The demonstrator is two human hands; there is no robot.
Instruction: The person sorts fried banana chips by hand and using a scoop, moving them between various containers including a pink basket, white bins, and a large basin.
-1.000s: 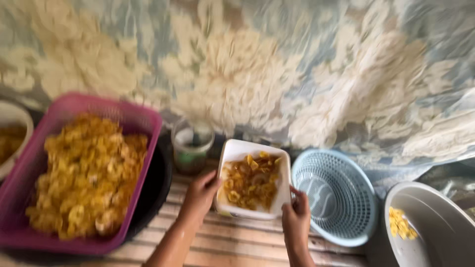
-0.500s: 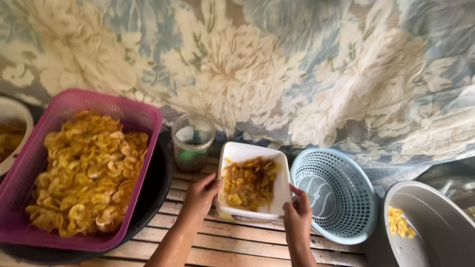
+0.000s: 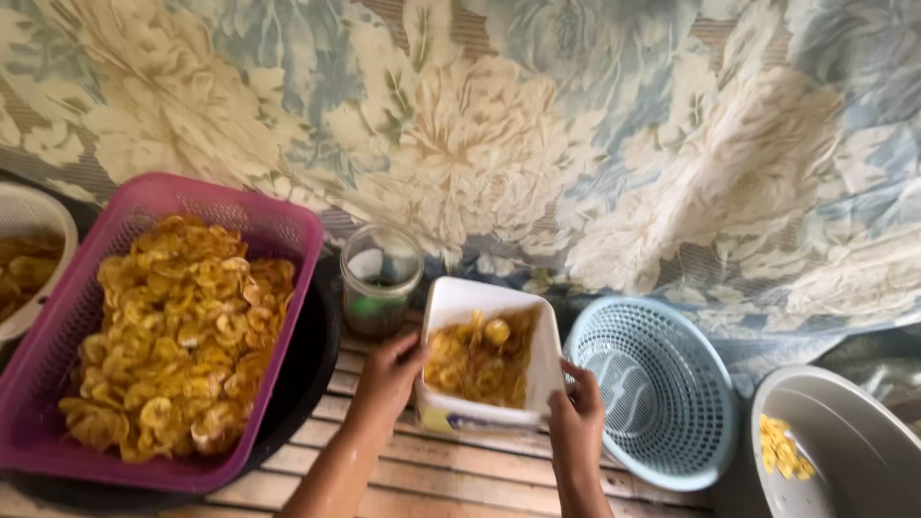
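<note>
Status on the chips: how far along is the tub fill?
Done: the white tub already holds a layer of yellow chips, not full. In hand: left hand and right hand grip its sides over the slatted table. Left: the purple basket is heaped; the blue basket is empty.

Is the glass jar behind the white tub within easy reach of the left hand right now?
Probably yes. The left hand grips the white tub's left side, and the glass jar stands just beyond it with nothing between.
</note>
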